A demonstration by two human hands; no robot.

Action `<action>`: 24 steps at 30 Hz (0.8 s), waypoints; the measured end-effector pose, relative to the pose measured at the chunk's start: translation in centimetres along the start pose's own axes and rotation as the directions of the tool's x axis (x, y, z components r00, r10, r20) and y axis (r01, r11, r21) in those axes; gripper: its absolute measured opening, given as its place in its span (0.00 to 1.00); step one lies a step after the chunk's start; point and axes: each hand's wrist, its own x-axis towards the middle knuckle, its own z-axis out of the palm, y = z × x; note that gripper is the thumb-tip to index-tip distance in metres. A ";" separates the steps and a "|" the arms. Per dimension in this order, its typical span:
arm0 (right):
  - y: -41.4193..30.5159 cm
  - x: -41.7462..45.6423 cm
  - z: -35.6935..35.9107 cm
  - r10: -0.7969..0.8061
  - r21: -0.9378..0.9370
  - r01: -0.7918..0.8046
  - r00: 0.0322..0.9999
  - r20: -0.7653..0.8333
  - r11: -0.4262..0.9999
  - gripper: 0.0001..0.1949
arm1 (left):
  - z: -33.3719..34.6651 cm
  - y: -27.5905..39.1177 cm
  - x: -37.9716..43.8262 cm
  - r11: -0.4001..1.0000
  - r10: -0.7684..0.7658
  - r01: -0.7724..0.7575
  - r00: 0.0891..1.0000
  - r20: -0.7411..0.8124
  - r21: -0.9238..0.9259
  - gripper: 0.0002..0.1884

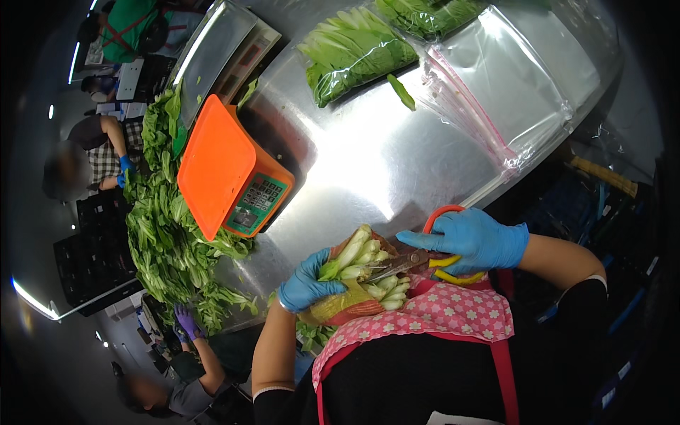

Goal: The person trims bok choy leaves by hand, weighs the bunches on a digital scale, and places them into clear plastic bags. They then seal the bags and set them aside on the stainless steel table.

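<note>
My left hand (309, 281), in a blue glove, grips a bunch of leafy greens (392, 292) with pale stems, wrapped in a yellow and orange band or sheet (337, 305). The cut stem ends face right. My right hand (467, 239), also gloved in blue, holds scissors (411, 259) with red and yellow handles. Their blades lie among the stems, near the upper part of the bunch. One finger of my right hand extends to the left above the scissors' pivot. The leaf end of the bunch is mostly hidden.
An orange digital scale (220, 164) stands on the metal table (366, 175), beside a heap of loose greens (170, 234). Bagged greens (356, 56) and clear plastic bags (499, 79) lie at the far side. Gloved co-workers (106, 138) stand at the left, several more people behind.
</note>
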 end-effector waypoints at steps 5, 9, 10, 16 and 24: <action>0.0 0.1 0.9 -0.011 -0.063 0.011 1.000 0.000 0.998 0.39 | 0.4 0.1 -0.1 1.000 -0.008 0.007 1.000 -0.030 -0.011 0.35; -0.3 -0.2 1.6 0.037 -0.055 -0.034 0.998 0.060 0.998 0.38 | 0.6 0.2 -0.4 1.000 -0.024 0.023 0.999 -0.028 -0.013 0.37; -0.4 -0.3 1.8 0.059 -0.055 -0.054 0.995 0.086 0.997 0.37 | 0.5 0.0 -0.5 1.000 -0.028 0.028 0.999 -0.032 -0.012 0.37; -0.5 -0.8 3.1 0.223 0.462 -0.217 0.974 0.041 0.860 0.35 | 0.7 0.0 -0.9 0.998 -0.013 0.011 0.999 -0.045 -0.059 0.38; -0.1 -0.4 1.1 0.305 0.289 -0.299 0.952 0.024 0.909 0.34 | 0.5 0.1 -1.3 0.995 0.002 -0.010 0.997 -0.081 -0.101 0.34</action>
